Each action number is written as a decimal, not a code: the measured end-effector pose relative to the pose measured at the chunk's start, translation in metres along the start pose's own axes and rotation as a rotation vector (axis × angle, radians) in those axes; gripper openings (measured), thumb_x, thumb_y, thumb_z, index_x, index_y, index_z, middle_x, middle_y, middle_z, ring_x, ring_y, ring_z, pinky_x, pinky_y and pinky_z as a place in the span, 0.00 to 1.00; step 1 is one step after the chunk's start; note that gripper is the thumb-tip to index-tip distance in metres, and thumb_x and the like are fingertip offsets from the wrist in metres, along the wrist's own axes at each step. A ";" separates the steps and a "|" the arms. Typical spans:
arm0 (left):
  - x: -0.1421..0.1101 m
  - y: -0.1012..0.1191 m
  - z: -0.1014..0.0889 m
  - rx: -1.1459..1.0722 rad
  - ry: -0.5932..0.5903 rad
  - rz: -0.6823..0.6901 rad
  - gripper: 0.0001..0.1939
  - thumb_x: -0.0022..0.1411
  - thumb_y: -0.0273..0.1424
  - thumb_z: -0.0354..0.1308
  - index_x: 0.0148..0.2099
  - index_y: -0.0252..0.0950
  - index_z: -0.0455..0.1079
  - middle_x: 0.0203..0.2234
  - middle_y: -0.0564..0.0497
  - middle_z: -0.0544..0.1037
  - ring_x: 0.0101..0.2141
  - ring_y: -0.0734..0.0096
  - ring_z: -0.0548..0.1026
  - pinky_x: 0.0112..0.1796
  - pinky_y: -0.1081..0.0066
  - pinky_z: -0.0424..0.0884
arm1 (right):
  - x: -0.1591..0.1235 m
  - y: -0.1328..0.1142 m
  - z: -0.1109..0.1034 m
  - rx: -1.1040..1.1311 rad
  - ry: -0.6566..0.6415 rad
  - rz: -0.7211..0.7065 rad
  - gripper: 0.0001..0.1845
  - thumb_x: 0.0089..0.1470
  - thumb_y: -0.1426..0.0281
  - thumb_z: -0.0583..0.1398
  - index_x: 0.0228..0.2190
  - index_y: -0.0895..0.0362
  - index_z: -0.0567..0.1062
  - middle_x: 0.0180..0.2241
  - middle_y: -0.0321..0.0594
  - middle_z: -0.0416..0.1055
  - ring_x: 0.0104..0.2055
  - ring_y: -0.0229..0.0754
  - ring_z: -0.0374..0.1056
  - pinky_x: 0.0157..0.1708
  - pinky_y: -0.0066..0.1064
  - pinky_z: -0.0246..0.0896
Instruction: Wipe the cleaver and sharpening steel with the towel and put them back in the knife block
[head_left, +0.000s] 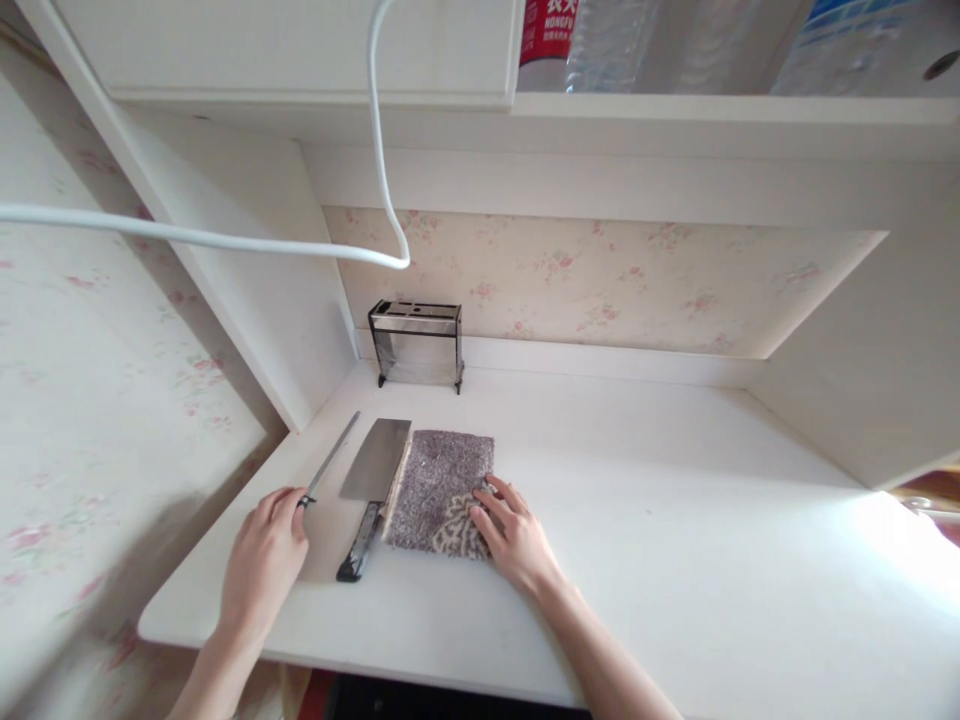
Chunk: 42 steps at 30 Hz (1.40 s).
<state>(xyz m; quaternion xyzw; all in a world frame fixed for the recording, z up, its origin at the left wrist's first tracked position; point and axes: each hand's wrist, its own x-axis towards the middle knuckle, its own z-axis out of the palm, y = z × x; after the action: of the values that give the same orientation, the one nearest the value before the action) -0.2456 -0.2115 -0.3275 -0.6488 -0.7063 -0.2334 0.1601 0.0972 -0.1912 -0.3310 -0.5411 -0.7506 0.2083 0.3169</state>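
Left grip (268,545) closed on thin rod (334,458), lower left. Right grip (517,530) loosely spread on carpet piece (442,480), lower centre. We judge rod light, stiff, slick: hold by handle (304,501). Carpet piece likely soft, grippy: take by edges.

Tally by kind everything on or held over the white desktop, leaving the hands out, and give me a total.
Cleaver: 1
Thin metal rod, held in the left hand: 1
Patterned fabric piece, under the right hand: 1
Slotted stand: 1
Total: 4
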 end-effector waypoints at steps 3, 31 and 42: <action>-0.009 0.026 -0.010 -0.075 -0.028 0.072 0.13 0.64 0.35 0.48 0.47 0.36 0.68 0.43 0.44 0.74 0.43 0.58 0.72 0.48 0.61 0.66 | 0.001 0.002 0.002 0.007 0.002 -0.003 0.23 0.62 0.56 0.49 0.49 0.51 0.74 0.58 0.41 0.62 0.58 0.47 0.61 0.62 0.45 0.52; -0.036 0.044 0.020 -0.002 -0.115 0.154 0.20 0.63 0.26 0.46 0.55 0.34 0.67 0.46 0.41 0.69 0.41 0.57 0.70 0.45 0.60 0.67 | -0.001 -0.005 0.000 -0.200 0.015 -0.134 0.19 0.64 0.61 0.46 0.50 0.51 0.70 0.56 0.42 0.61 0.60 0.48 0.54 0.61 0.47 0.46; -0.029 0.071 -0.010 0.058 -0.033 0.087 0.15 0.63 0.29 0.50 0.51 0.35 0.69 0.44 0.42 0.72 0.40 0.54 0.70 0.42 0.59 0.65 | 0.000 0.001 0.005 -0.192 0.056 -0.051 0.18 0.66 0.66 0.47 0.27 0.55 0.68 0.29 0.38 0.71 0.39 0.42 0.62 0.42 0.33 0.52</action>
<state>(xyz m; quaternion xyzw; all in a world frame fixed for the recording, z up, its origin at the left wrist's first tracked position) -0.1725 -0.2382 -0.3259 -0.6778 -0.6864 -0.1951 0.1774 0.0941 -0.1906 -0.3353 -0.5553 -0.7716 0.1118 0.2896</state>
